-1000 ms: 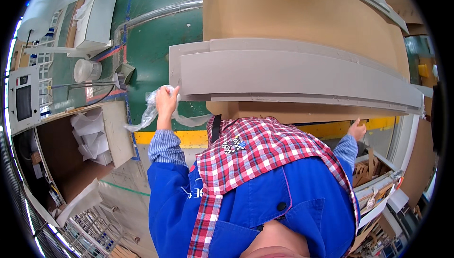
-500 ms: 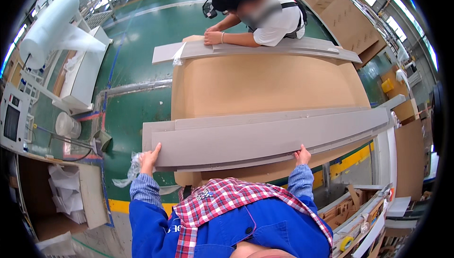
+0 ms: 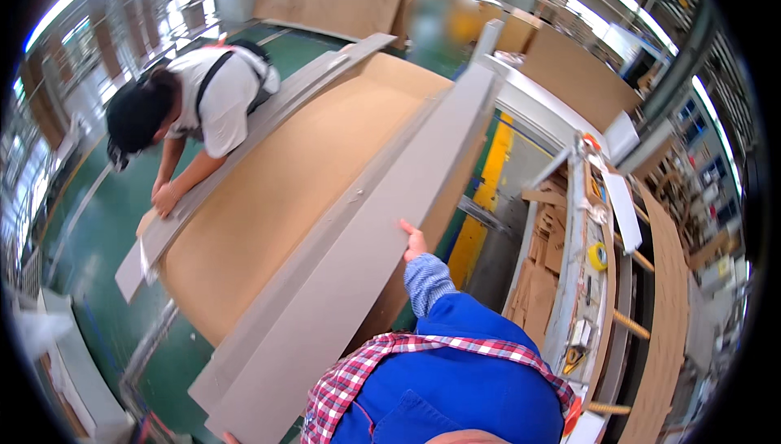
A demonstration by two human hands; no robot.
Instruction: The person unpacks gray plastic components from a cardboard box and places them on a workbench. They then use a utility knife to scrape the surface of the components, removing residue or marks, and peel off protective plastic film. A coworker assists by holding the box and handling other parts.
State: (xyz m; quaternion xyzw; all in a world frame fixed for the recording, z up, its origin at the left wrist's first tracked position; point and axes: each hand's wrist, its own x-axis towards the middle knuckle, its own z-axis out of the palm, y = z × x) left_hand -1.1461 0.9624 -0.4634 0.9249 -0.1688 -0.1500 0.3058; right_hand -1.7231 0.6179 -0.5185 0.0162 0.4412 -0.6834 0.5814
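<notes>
Fingers of the right hand (image 3: pixel 415 242) press flat on the grey panel's (image 3: pixel 350 257) near edge; the panel's long axis runs away from it, over the brown board (image 3: pixel 285 192); left hand's fingers barely visible, grip unclear.

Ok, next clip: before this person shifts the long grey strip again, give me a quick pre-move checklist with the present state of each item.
1. Right hand on the long grey strip: ok, fingers sit on its near edge.
2. Left hand on the strip: cannot tell, only a fingertip shows at the bottom rim of the picture.
3. Strip supported along its length: ok, it lies across the brown board.
4. Co-worker's hands away from this strip: ok, they press on the other grey strip at the far side.
5. Far end of the strip free: cannot tell, it runs close to a white frame.
</notes>
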